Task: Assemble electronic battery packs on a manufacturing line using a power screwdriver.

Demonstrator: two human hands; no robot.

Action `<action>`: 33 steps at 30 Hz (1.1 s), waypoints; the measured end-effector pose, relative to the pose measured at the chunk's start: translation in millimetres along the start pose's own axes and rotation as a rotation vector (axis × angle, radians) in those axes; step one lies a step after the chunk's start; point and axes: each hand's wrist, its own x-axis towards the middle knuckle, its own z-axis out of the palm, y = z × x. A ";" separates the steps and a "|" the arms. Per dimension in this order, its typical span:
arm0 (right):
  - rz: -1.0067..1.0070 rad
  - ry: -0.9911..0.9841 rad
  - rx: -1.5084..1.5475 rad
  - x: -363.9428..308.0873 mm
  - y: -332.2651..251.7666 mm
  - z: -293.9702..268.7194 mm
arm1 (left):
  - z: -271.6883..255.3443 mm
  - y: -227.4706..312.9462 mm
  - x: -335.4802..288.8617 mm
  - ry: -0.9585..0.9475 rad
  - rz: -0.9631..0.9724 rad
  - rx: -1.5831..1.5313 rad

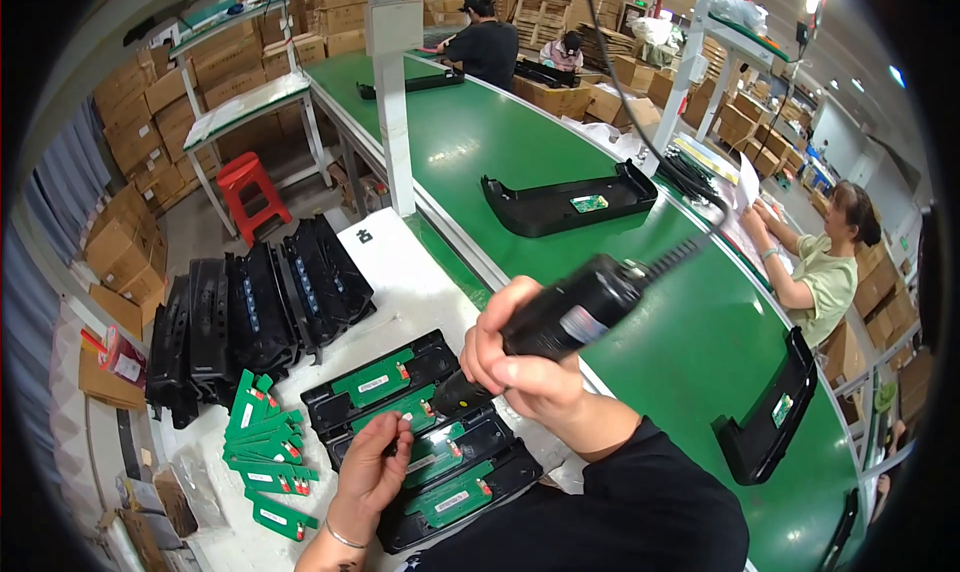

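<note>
My right hand is wrapped round a black corded electric screwdriver. The tool's front end slants down to the left, over the black plastic housings lying side by side on the white worktop. Each housing holds a green circuit board with a white label and a red-and-white connector. Just left of the screwdriver's front end, my left hand is closed, thumb against fingers, above the housings; whatever it pinches is too small to make out. Loose green boards lie in a fanned pile to its left.
Several black housings stand in a row at the worktop's far left. A green conveyor belt runs along the right, carrying black housings. A white post rises beyond the worktop. Across the belt a person holds a white sheet.
</note>
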 end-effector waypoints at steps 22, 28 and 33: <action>-0.197 -0.081 -0.068 -10.7 7.4 33.6 | 6.4 -14.7 -4.2 -0.087 0.025 -0.032; -0.165 -0.225 -0.135 -9.7 9.2 33.4 | 0.8 -13.5 -8.2 -0.110 0.024 -0.079; -0.109 -0.263 -0.166 -7.7 12.1 33.5 | -5.3 -15.7 -8.3 -0.106 0.016 -0.082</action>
